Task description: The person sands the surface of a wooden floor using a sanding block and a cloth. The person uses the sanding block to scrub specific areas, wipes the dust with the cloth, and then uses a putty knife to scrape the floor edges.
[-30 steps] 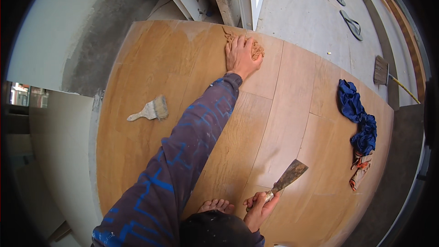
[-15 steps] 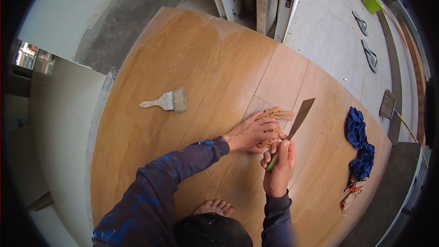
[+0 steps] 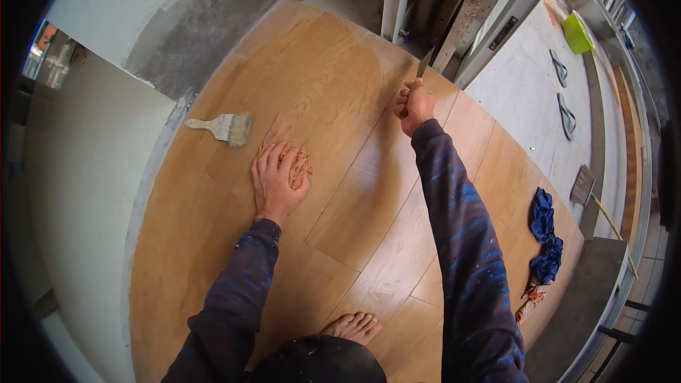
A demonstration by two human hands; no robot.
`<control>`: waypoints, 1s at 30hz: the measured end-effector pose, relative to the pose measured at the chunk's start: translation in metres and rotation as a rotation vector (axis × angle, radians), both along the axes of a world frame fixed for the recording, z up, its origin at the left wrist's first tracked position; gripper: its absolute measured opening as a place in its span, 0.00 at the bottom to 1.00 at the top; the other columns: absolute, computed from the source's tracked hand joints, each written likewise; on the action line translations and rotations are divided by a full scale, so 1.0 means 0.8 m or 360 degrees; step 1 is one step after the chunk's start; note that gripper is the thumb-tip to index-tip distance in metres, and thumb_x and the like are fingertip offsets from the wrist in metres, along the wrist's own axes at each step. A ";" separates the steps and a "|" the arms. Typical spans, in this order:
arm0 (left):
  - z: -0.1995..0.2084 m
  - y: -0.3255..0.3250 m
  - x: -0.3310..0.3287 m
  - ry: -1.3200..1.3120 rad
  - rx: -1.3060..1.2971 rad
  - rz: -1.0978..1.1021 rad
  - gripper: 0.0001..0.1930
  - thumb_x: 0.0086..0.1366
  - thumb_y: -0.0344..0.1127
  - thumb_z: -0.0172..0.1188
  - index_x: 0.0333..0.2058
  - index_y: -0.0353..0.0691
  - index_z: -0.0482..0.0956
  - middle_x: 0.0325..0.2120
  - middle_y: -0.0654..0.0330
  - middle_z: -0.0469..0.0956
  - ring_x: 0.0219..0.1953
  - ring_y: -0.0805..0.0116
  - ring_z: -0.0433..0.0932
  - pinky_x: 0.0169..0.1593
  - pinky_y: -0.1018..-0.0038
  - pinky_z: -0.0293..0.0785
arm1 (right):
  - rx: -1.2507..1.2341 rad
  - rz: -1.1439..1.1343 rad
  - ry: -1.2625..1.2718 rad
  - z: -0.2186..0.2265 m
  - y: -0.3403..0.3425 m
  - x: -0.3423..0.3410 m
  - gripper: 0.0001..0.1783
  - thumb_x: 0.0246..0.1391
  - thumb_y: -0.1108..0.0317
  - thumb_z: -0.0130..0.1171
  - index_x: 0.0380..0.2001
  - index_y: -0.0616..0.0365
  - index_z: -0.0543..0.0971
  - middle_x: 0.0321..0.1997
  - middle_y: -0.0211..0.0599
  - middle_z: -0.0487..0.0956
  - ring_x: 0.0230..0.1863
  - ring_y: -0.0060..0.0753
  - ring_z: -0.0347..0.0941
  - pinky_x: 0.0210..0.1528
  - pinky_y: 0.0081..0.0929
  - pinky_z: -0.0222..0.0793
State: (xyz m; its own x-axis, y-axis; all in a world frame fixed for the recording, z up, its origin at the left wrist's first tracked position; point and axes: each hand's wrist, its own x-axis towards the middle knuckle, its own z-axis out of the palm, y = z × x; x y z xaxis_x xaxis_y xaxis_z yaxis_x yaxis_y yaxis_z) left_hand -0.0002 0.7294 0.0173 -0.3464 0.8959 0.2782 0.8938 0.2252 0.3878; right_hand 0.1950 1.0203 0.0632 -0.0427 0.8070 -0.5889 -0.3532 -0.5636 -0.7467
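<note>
My left hand [image 3: 273, 188] presses down on a crumpled tan rag [image 3: 301, 162] on the wood-look plank floor [image 3: 347, 191], its fingers curled over the cloth. A loose end of the rag sticks out beyond the fingertips. Farther off, close to the door frame, my right hand [image 3: 417, 108] grips a putty knife with a slanted metal blade [image 3: 424, 64] pointing away from me; the fist hides most of the handle. Just left of the rag lies a flat paintbrush [image 3: 223, 128] with a pale handle and worn bristles.
A metal door frame [image 3: 489, 35] stands at the floor's far edge. On the right are a dark blue cloth [image 3: 545, 237], a broom [image 3: 583, 184], a pair of flip-flops [image 3: 566, 117] and a green basin [image 3: 578, 34]. White wall panels [image 3: 92, 149] border the left. My bare foot [image 3: 355, 328] is near me.
My hands have moved apart. The left slid the rag leftward, close to the paintbrush; the right carried the putty knife away from me toward the door frame. The view has shifted slightly.
</note>
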 end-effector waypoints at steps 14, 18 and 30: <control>-0.004 0.005 -0.011 0.0032 0.0023 -0.0072 0.32 0.56 0.43 0.68 0.62 0.47 0.78 0.66 0.54 0.71 0.71 0.50 0.65 0.73 0.48 0.56 | -0.0032 -0.0043 -0.0238 -0.024 0.048 -0.041 0.18 0.77 0.50 0.43 0.40 0.49 0.73 0.26 0.22 0.67 0.22 0.18 0.61 0.21 0.21 0.58; -0.001 0.005 -0.006 -0.0012 0.0020 -0.0094 0.33 0.56 0.43 0.68 0.62 0.46 0.78 0.66 0.54 0.71 0.71 0.50 0.65 0.73 0.48 0.56 | -0.0188 -0.0067 -0.0426 -0.021 0.017 -0.058 0.19 0.75 0.49 0.42 0.37 0.48 0.73 0.23 0.23 0.66 0.20 0.22 0.60 0.18 0.23 0.56; -0.011 0.007 -0.002 0.0002 0.0104 -0.0125 0.32 0.61 0.46 0.67 0.63 0.46 0.77 0.68 0.50 0.69 0.71 0.48 0.64 0.74 0.46 0.56 | 0.0225 -0.0006 -0.1082 -0.073 -0.354 -0.096 0.26 0.79 0.49 0.43 0.39 0.62 0.78 0.25 0.43 0.76 0.22 0.40 0.74 0.25 0.44 0.71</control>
